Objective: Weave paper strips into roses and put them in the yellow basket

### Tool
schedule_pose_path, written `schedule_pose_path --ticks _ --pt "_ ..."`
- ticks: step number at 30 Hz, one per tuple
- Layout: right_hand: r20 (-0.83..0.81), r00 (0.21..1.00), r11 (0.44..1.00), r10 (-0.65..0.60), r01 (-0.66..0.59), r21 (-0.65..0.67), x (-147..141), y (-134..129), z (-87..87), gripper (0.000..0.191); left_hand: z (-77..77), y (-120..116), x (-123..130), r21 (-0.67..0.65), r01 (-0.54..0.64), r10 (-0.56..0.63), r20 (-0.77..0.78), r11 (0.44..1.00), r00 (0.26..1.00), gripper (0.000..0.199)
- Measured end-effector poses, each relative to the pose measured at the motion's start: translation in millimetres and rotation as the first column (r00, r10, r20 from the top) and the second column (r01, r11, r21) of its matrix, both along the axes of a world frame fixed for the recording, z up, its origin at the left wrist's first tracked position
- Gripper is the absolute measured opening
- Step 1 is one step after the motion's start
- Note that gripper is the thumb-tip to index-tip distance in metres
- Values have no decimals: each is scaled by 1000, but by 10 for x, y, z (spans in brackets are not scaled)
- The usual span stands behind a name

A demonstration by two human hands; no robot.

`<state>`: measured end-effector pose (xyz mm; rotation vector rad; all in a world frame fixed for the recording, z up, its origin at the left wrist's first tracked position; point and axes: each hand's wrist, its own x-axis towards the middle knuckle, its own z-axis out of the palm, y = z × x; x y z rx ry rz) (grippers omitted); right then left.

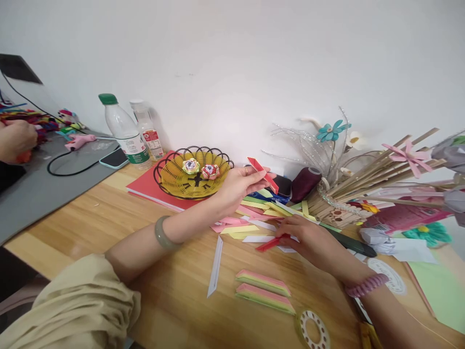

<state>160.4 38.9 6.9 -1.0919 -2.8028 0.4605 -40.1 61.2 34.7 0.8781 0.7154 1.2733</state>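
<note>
My left hand point(244, 184) pinches a folded red paper piece point(263, 175), raised in front of the wall. Lower and to the right, my right hand point(303, 237) has its fingers closed on a second red paper piece point(269, 244) at the edge of the pile of folded paper strips point(250, 228). The pile has pink, yellow and white pieces. Nearer to me lie two stacks of pink and green folded strips point(264, 291). One white folded strip point(215, 266) lies apart, left of them.
Behind my left forearm, a yellow woven basket point(170, 182) holds two paper balls. Two bottles point(128, 131) stand at the left. Stick-and-flower crafts point(363, 184) fill the right; a tape roll point(313, 329) lies in front. Another person's hand point(18, 139) is at far left.
</note>
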Motion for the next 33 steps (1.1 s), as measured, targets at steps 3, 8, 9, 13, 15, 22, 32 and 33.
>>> schedule_pose_path --ticks 3,8,9,13,15,22,32,33 --pt "-5 1000 1000 -17 17 13 6 4 21 21 -13 1 4 10 5 -5 -8 1000 1000 11" --pt "-85 992 995 -95 90 -53 67 -1 147 23 -13 0 1 7 10 -10 -19 1000 1000 11" --pt "-106 986 989 -128 120 -82 77 -7 186 23 -12 1 1 7 8 -8 -18 1000 1000 11" --pt "-193 955 970 -226 202 -135 98 -38 330 29 -17 8 6 13 -3 3 -21 1000 1000 11" --pt "-259 932 965 -253 226 -130 104 -46 362 30 -30 10 15 18 18 -18 -27 1000 999 13" --pt "-477 778 904 -409 417 -95 79 -57 369 25 -116 -6 51 37 119 -117 -58 992 992 18" --pt "-382 766 796 -518 595 114 150 20 249 28 -101 -8 36 12 85 -84 -66 996 994 19" --pt "-364 779 799 -510 586 135 150 25 232 28 -87 -7 32 8 76 -76 -63 997 995 19"
